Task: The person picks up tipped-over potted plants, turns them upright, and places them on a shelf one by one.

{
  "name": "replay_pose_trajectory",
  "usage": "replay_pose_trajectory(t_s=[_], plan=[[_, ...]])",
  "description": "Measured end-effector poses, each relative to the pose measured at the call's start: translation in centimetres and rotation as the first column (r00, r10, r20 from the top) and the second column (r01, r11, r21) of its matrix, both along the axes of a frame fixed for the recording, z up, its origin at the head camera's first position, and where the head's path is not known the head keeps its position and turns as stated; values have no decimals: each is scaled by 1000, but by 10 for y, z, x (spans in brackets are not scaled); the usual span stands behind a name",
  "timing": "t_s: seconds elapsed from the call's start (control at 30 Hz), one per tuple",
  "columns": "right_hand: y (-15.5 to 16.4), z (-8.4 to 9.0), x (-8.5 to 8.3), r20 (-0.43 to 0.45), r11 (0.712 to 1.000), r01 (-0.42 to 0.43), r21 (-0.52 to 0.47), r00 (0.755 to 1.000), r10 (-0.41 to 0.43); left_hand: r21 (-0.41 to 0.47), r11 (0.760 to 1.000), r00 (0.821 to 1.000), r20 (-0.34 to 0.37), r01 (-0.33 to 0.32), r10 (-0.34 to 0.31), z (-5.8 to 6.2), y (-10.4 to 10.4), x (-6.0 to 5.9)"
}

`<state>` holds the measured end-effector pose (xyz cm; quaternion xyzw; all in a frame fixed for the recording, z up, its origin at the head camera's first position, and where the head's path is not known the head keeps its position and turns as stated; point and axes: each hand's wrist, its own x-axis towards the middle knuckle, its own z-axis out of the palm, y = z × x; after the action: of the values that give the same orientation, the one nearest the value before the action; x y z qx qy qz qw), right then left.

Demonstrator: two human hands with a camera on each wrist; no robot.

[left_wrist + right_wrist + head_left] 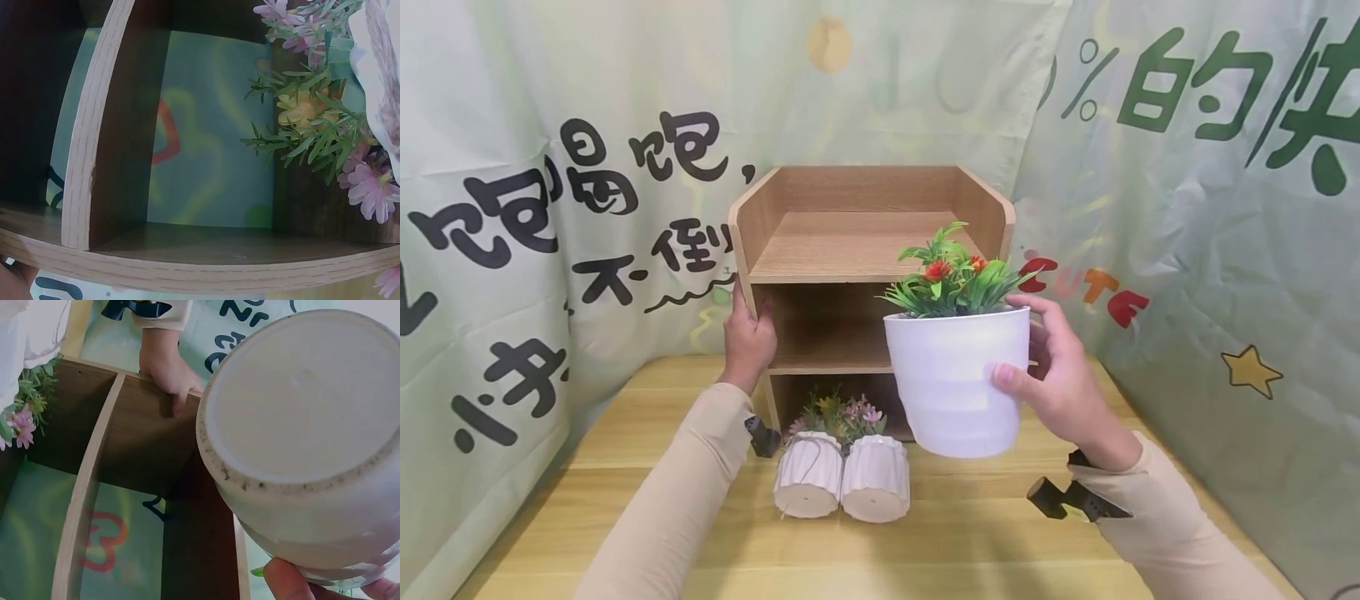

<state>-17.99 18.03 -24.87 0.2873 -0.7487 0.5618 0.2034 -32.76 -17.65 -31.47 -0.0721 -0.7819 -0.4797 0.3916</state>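
Right grip (1060,379) is wrapped around a white pot (957,379) of green plant with red flowers, holding it in the air above the table (970,542), in front of the wooden shelf (868,250). Two small ribbed pots (842,477) lie tipped on the table below. Farther back, the left grip (748,337) clasps the shelf's left side panel.

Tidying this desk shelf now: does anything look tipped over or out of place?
Yes: two small ribbed white pots lie on their sides on the table before the wooden shelf, bases toward the camera, flowers poking into the bottom compartment.
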Motion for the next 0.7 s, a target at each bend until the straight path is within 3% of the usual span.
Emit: replay_pose_trajectory(t_s=[0.7], plan=[[-9, 24, -18, -154, 993, 92, -69, 983, -101, 13, 1000, 1000, 1, 8, -8, -1, 1, 0]])
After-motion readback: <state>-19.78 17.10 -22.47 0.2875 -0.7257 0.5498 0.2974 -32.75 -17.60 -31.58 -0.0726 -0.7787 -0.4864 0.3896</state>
